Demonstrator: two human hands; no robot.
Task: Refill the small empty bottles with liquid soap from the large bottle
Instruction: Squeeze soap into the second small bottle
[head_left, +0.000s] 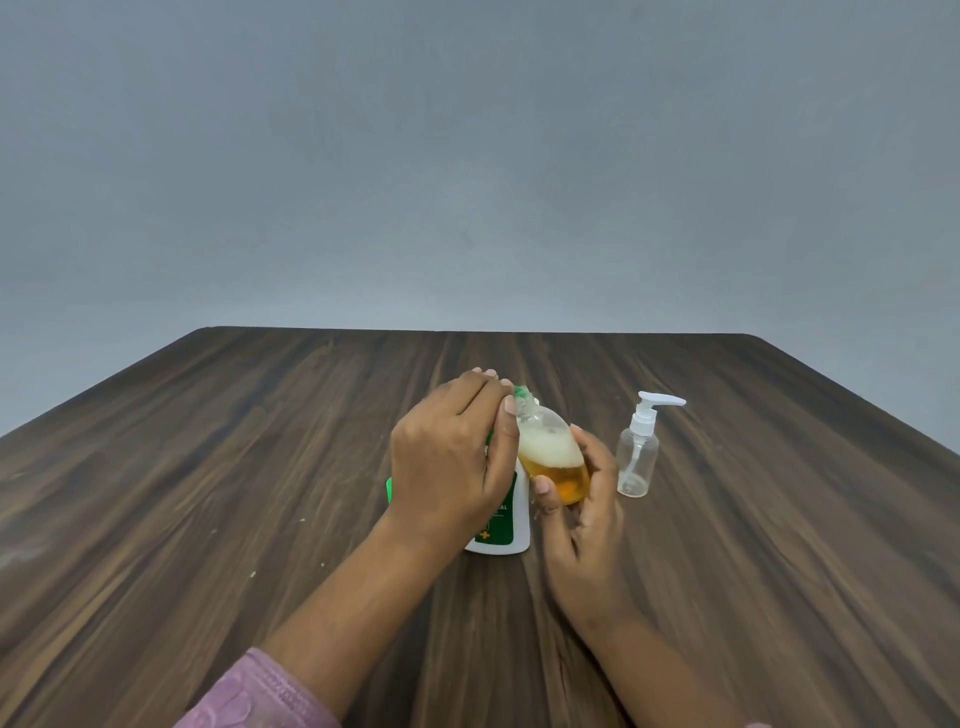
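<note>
While a pink sleeve (260, 691) edges the near frame, the right hand (587, 525) grips a tilted small bottle (553, 457) of amber soap and foam beside the large bottle (506, 519) standing on the wooden table (208, 467). The left hand (447, 462) curls over the large bottle's top. An empty pump bottle (638, 457) stands just right.
</note>
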